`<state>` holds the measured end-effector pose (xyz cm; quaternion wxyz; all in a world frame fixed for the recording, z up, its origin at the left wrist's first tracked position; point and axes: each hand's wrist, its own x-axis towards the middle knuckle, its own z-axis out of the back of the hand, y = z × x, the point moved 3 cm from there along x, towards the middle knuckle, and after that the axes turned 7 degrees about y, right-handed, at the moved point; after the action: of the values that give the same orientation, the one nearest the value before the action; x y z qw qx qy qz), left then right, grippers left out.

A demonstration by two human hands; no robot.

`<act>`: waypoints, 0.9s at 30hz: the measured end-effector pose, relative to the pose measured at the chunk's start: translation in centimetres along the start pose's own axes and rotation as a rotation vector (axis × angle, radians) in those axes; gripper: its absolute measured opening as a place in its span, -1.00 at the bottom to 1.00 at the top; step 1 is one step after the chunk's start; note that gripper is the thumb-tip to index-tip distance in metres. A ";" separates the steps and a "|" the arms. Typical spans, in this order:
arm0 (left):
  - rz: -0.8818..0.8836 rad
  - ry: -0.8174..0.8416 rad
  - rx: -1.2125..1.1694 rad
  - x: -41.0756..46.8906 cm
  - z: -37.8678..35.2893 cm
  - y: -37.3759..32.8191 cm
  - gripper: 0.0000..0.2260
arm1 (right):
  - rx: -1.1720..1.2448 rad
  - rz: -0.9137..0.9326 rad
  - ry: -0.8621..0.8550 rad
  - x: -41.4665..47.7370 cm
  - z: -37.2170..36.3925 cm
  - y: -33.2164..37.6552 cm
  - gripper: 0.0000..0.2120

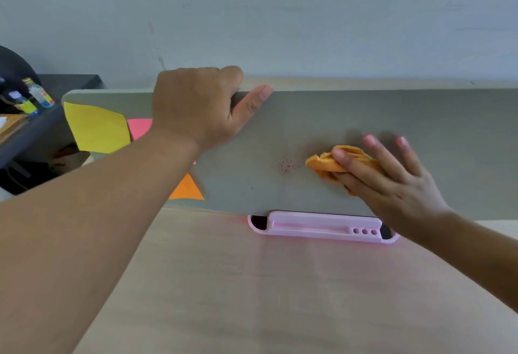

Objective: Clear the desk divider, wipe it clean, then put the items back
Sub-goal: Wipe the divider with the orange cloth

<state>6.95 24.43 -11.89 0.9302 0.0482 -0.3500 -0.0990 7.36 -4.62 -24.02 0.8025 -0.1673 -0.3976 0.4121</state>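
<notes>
The divider point(420, 118) is standing upright at the desk's far edge, with its long axis running left to right. The left hand point(196, 104) is gripping its top edge, fingers curled over. The right hand point(392, 174), fingers spread, is pressing one cloth point(325, 165) against the face. One red stain point(287, 163) is lying just left of the cloth, nearer the right hand. Three notes point(95, 129) are sticking at left, and one tray point(322, 227) is sitting below.

No legible text, number or brand anywhere. Labels on the two small bottles point(42, 93) at far left are too blurred to read. Sticky notes point(96, 128) carry no writing.
</notes>
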 end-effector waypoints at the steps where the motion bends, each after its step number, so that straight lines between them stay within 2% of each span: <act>1: 0.005 -0.001 0.004 0.1 0.1 0.0 -0.47 | 0.022 -0.006 -0.030 1.8 0.1 0.8 -0.52; 4: 0.032 0.005 0.017 0.0 0.2 0.1 -0.46 | 0.005 0.090 -0.022 5.5 -1.9 6.9 -0.52; 7: 0.027 0.005 0.018 0.0 0.0 -0.3 -0.46 | -0.081 0.186 0.096 3.6 -4.4 11.7 -0.53; 11: 0.034 -0.004 0.015 -0.2 0.1 -0.1 -0.45 | -0.117 0.232 0.167 -0.1 -3.6 7.0 -0.56; 13: 0.032 -0.003 0.003 -0.2 0.2 -0.1 -0.46 | -0.130 0.241 0.130 -0.7 -1.7 2.9 -0.54; 16: 0.021 -0.018 -0.012 -0.2 0.0 0.0 -0.47 | -0.031 0.127 0.033 1.8 1.5 -1.0 -0.63; 19: 0.018 -0.035 -0.004 -0.2 0.1 0.0 -0.48 | 0.025 0.060 -0.097 5.3 2.1 0.9 -0.55; 21: 0.022 -0.029 0.009 -0.1 0.0 0.0 -0.47 | 0.044 0.084 -0.104 6.5 0.3 4.6 -0.55; 24: 0.017 0.001 0.004 -0.2 0.2 -0.2 -0.46 | -0.067 0.239 0.050 5.1 -3.3 10.5 -0.53; 27: 0.011 -0.001 0.018 -0.1 -0.1 -0.2 -0.46 | -0.148 0.290 0.202 1.0 -4.7 10.7 -0.50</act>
<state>6.85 24.26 -12.05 0.9302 0.0547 -0.3515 -0.0907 5.71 2.94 -32.80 0.7562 -0.3220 -0.3159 0.4740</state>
